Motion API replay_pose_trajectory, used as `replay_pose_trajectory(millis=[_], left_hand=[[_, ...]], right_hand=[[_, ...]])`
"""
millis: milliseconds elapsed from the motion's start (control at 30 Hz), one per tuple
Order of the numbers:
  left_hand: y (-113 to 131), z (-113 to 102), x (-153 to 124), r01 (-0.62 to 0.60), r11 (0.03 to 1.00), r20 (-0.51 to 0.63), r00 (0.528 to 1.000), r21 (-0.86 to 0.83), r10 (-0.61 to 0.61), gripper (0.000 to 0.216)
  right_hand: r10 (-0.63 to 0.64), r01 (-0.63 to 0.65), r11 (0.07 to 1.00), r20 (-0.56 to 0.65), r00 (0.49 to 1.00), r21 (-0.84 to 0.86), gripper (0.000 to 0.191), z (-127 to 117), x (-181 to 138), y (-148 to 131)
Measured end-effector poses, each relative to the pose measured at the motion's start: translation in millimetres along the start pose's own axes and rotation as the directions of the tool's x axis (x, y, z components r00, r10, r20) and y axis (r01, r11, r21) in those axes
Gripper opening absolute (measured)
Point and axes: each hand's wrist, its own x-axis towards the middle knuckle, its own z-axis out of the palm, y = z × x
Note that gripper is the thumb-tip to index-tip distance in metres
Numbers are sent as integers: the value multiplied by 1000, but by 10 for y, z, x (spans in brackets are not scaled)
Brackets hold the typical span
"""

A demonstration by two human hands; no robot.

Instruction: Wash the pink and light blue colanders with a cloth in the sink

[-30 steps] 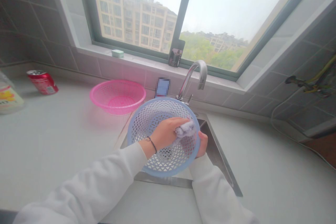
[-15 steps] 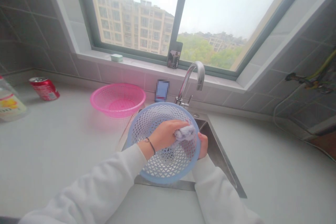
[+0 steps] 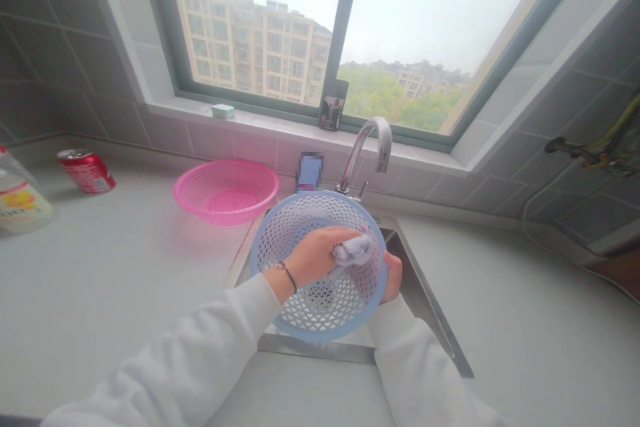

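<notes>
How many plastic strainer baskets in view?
2. A pink basket sits on the countertop left of the sink. A blue basket is held over the sink by the right hand, the left hand pressing a cloth on it. The sink could hide others.

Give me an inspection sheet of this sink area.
Surface: white counter, steel sink.
Job's things: blue basket held over the sink, cloth against its inside.
Clutter: pink basket, red can, bottle, blurred blue item.
Hands: left hand grips the cloth; right hand holds the basket's rim.
Cables: yellow wires on the right wall.
Surroundings: tiled walls, window, faucet.
</notes>
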Motion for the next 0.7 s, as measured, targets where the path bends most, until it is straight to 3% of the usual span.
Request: replay_pose_trajectory(millis=[67, 133, 267, 367, 467, 600, 633, 700], left_hand=[[25, 39, -24, -51, 999, 179, 982, -16, 53, 41], [41, 47, -38, -88, 996, 358, 929, -20, 89, 47], [38, -17, -23, -97, 995, 497, 863, -23, 95, 54], [14, -34, -3, -115, 993, 383, 916, -37, 121, 48], [-15, 7, 0, -100, 995, 116, 988, -15, 101, 42], [-36, 100, -26, -30, 999, -150, 988, 19, 32, 44], [-33, 122, -36, -18, 1000, -149, 989, 20, 21, 45], [-18, 150, -53, -26, 1000, -17, 1000, 8, 26, 44]], right_hand=[[48, -48, 999, -22, 999, -14, 50, -43, 1, -78], [80, -82, 996, -49, 996, -33, 55, -76, 1, -166], [96, -99, 993, -55, 994, -57, 58, -82, 4, -228], [83, -83, 994, -7, 997, -67, 56, -53, -4, -144], [20, -19, 997, 8, 1000, -70, 48, -18, -20, -29], [-16, 15, 999, -22, 1000, -42, 39, 19, -24, 22], [-20, 19, 999, -30, 999, -37, 39, 23, -22, 4], [7, -9, 999, -48, 999, -35, 46, 22, -18, -68]])
